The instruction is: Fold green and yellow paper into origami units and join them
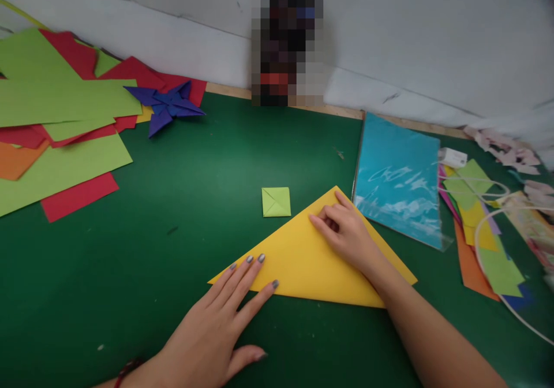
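A yellow sheet of paper (294,255), folded into a large triangle, lies on the green tabletop in front of me. My left hand (216,313) is open, its fingers stretched out flat over the triangle's left corner and lower edge. Near the top corner, my right hand (346,232) bears down on the paper with most of its fingers curled in and one reaching toward the tip. Just beyond the upper left edge is a small folded light green paper square (276,202).
A blue pack of paper (398,174) in clear wrap lies to the right. Beyond it are coloured scraps (480,226) and a white cable (478,243). At the far left, green sheets (64,102) and red pieces surround a purple folded star (168,104). A wall borders the table's back.
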{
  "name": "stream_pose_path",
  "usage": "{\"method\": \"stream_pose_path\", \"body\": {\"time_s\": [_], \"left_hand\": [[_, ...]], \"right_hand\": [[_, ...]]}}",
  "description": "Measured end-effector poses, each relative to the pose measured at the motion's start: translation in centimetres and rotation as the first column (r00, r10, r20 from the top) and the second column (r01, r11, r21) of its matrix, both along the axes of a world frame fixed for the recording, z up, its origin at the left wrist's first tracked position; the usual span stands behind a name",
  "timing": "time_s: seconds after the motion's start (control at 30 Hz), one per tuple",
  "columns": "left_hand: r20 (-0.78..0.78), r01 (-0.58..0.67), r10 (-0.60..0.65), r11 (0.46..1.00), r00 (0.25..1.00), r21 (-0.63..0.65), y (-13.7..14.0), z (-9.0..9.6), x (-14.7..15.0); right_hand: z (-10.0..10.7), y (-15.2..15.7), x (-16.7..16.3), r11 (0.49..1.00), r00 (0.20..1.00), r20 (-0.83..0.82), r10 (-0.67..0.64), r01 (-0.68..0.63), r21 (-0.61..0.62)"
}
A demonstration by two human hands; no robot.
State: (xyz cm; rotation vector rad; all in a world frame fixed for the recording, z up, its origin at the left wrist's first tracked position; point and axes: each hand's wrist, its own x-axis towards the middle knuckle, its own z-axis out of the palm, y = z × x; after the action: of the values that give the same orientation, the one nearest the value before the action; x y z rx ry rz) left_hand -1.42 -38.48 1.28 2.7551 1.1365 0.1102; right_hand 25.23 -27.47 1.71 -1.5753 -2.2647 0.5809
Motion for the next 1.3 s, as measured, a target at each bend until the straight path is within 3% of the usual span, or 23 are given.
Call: {"method": "stream_pose_path", "body": {"time_s": [0.27, 0.57, 0.93, 1.3], "left_hand": [[-0.036, -0.052, 0.055, 0.994, 0.998, 0.091, -1.3, -0.1, -2.6], [-0.032, -0.059, 0.063, 0.992, 0.998, 0.109, -1.3, -0.2, -2.4], [-0.023, -0.061, 0.064, 0.993, 0.998, 0.096, -1.2, -0.2, -2.3], [0.018, -0.12, 0.12, 0.993, 0.993, -0.01, -1.7, 0.1, -1.7]], "right_hand": [[0.1, 0.1, -0.1, 1.0, 1.0, 0.0, 0.018, -0.018, -0.003], [0.2, 0.1, -0.2, 1.0, 1.0, -0.008, 0.007, -0.006, 0.029], [0.1, 0.0, -0.1, 0.998, 0.998, 0.05, 0.024, -0.027, 0.064], [-0.2, -0.2, -0.4, 0.988, 0.993, 0.105, 0.046, -0.061, 0.143]]}}
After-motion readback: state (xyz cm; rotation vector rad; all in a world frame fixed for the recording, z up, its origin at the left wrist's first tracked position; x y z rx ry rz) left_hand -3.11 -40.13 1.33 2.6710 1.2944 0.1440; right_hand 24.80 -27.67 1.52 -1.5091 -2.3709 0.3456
